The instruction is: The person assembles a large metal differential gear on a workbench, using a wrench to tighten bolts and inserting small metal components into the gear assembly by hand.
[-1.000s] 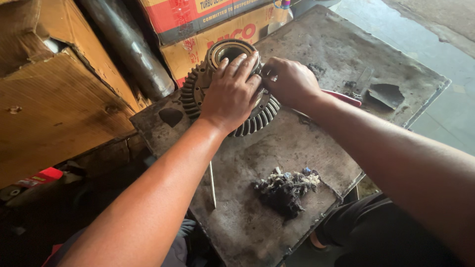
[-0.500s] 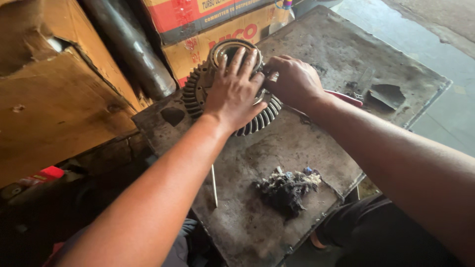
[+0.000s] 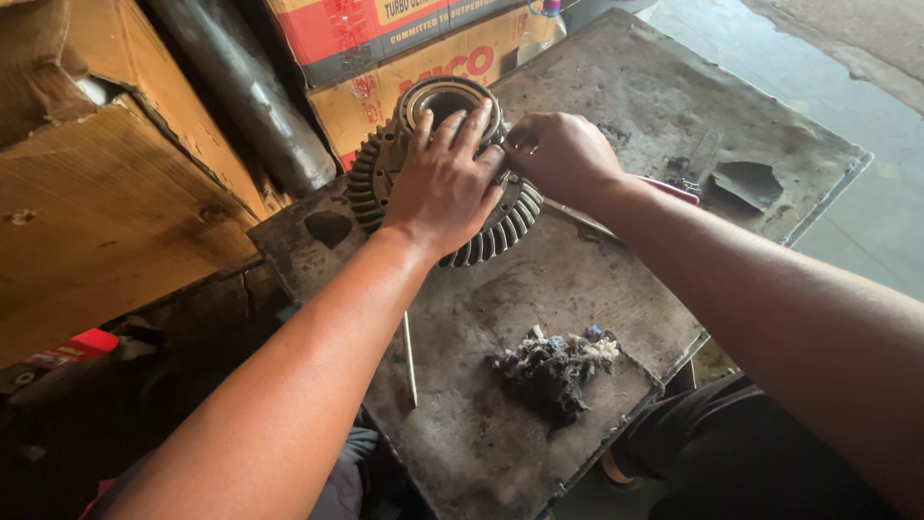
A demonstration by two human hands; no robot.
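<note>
Nearest the camera, a greasy wad of rag (image 3: 551, 371) lies on the worn metal table (image 3: 616, 289), and a thin rod (image 3: 410, 358) lies just left of it, neither one touched. Further out, the left hand (image 3: 445, 183) is spread flat over the big toothed ring gear (image 3: 500, 226), fingers apart and reaching up onto the round bearing (image 3: 445, 96) at its top; compared with half a second ago the fingertips have crept slightly higher onto that bearing rim, which reads as a firmer pinning-down of the part. The right hand (image 3: 560, 154) sits just beside it, fingers curled together against the gear's upper right edge; whether it pinches something small there, I cannot tell. It has barely shifted from a second ago, so the work stays at that same spot. A red-handled tool (image 3: 664, 190) pokes out past the right wrist. Behind the gear stand cardboard boxes (image 3: 414, 53), and a grey pipe (image 3: 245, 96) leans at far left.
</note>
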